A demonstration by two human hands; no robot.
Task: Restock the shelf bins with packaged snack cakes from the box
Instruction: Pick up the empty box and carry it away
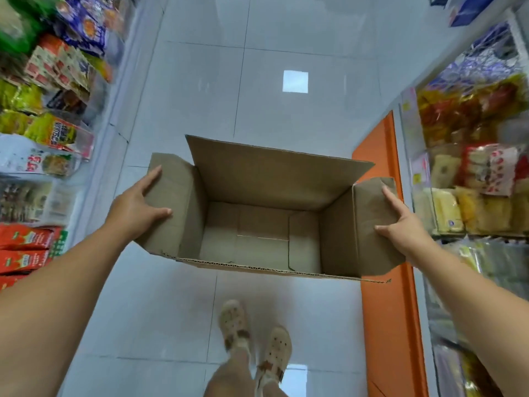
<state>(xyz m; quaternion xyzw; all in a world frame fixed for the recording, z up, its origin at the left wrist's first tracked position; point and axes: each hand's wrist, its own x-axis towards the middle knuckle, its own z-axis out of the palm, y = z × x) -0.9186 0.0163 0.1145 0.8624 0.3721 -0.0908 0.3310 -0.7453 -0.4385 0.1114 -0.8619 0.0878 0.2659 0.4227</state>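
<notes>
Two bare hands are holding an open brown cardboard box (257,179) level above the white tiled floor (200,81). The left hand (134,206) and right hand (408,224) are each gripping a side flap, fingers (154,174) clamping for balance. No snack cakes are showing inside, so restocking is probably ending.

bare arms (71,267), beige perforated sandals (276,348)

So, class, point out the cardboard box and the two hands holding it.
cardboard box (266,190): head view, far inner wall.
left hand (134,209): head view, back of hand.
right hand (408,226): head view, back of hand.
</notes>
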